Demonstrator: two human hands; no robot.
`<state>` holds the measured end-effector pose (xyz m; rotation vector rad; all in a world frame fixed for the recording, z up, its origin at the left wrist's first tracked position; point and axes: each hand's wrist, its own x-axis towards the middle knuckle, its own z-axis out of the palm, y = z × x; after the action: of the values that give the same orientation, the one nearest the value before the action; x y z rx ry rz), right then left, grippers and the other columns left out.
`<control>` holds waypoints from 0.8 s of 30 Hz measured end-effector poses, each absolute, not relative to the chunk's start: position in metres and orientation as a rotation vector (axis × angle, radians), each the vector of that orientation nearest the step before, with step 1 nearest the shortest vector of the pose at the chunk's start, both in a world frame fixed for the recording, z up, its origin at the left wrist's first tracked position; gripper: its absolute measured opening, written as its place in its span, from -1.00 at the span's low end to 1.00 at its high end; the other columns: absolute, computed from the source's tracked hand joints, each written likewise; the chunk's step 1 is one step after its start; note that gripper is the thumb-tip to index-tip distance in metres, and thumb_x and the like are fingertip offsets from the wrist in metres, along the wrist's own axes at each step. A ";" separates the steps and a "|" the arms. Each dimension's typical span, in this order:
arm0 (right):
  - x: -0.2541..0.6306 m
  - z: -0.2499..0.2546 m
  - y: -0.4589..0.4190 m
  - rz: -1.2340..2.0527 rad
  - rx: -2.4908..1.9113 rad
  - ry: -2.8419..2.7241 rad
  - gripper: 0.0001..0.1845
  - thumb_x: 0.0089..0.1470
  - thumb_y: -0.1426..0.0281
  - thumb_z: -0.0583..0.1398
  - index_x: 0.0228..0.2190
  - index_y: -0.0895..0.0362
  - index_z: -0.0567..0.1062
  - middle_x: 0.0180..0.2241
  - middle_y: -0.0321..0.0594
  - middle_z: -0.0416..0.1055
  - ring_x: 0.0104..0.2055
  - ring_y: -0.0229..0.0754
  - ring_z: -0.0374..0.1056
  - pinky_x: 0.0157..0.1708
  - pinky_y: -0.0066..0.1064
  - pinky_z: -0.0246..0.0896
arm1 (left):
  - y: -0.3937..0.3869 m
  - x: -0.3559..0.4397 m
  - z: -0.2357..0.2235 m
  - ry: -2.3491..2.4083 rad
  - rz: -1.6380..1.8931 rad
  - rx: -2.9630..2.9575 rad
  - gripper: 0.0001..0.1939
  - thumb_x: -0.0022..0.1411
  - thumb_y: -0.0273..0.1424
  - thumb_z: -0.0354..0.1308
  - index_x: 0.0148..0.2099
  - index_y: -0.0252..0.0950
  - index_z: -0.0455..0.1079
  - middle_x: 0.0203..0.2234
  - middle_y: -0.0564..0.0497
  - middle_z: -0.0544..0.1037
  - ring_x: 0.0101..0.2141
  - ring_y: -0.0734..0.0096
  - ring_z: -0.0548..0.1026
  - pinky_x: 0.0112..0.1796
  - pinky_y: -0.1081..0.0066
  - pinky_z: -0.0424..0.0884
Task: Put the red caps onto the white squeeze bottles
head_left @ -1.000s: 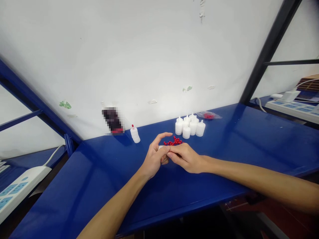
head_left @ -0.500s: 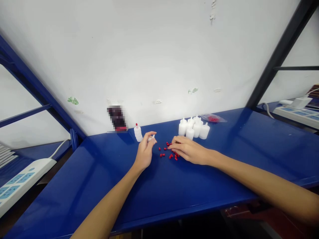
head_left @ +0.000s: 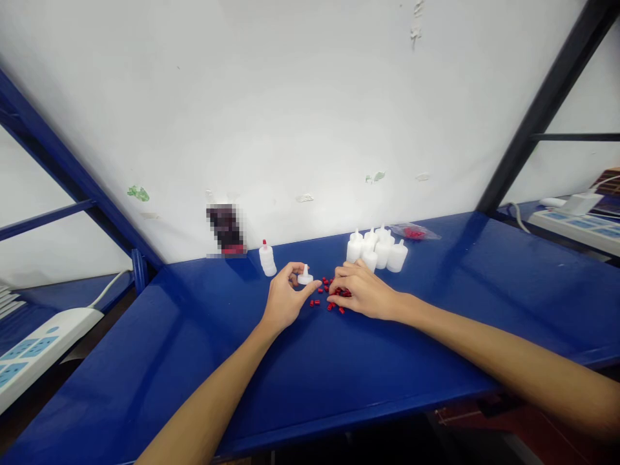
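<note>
My left hand (head_left: 285, 298) pinches a small white nozzle cap (head_left: 305, 278) between thumb and fingers just above the blue table (head_left: 194, 361). My right hand (head_left: 362, 292) rests beside it with fingers curled down over a scatter of small red caps (head_left: 325, 299); whether it grips one is hidden. A cluster of several white squeeze bottles (head_left: 378, 250) without red tips stands just behind my right hand. One white bottle with a red tip (head_left: 267, 258) stands alone behind my left hand.
A clear bag with red pieces (head_left: 413, 230) lies behind the bottle cluster by the white wall. A blurred dark object (head_left: 225, 230) leans on the wall. Power strips sit at far left (head_left: 33, 352) and far right (head_left: 581, 223). A black frame post (head_left: 537, 116) rises at right.
My hands have come apart from working together. The left hand swung left toward the red-tipped bottle and back, now holding the white cap. The red caps are more scattered under my right hand.
</note>
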<state>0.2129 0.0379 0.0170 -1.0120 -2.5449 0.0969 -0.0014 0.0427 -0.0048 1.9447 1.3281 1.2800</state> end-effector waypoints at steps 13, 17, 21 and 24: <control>0.213 0.027 0.021 0.524 -0.872 -2.166 -0.73 0.32 0.25 0.03 -0.31 0.13 0.42 -0.47 -0.32 0.38 -0.49 -0.30 0.23 -0.45 -0.45 0.09 | 0.024 0.011 0.002 1.042 1.227 2.679 -0.65 0.31 -0.24 0.17 0.09 -0.20 0.31 -0.22 -0.01 0.52 -0.31 0.37 0.48 -0.26 0.39 0.43; 0.212 0.026 0.019 0.429 -0.840 -2.212 -0.74 0.32 0.31 0.00 -0.37 0.13 0.35 -0.47 -0.31 0.33 -0.47 -0.30 0.21 -0.43 -0.45 0.06 | 0.019 0.012 0.004 0.976 1.196 2.715 -0.55 0.30 -0.24 0.18 0.18 -0.18 0.23 -0.17 -0.02 0.53 -0.22 0.33 0.52 -0.19 0.37 0.46; 0.228 0.044 0.026 0.270 -0.926 -2.193 -0.76 0.26 0.35 0.03 -0.43 0.14 0.35 -0.51 -0.31 0.32 -0.50 -0.29 0.19 -0.45 -0.45 0.03 | 0.023 0.000 0.013 0.999 1.304 2.715 -0.39 0.23 -0.23 0.24 0.26 -0.19 0.14 0.02 -0.13 0.42 -0.02 0.19 0.44 -0.04 0.23 0.42; 0.254 0.072 0.034 0.061 -1.211 -2.192 -0.75 0.21 0.34 0.04 -0.43 0.14 0.42 -0.50 -0.26 0.42 -0.50 -0.26 0.23 -0.46 -0.42 -0.01 | 0.037 -0.021 0.019 1.367 1.739 2.449 -0.44 0.26 -0.31 0.18 0.26 -0.21 0.14 0.06 -0.18 0.32 0.07 0.11 0.33 0.04 0.14 0.34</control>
<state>0.2542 0.0340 0.0716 -1.2115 -2.1916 0.0605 -0.0206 0.0375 0.0193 2.4492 1.3667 1.7390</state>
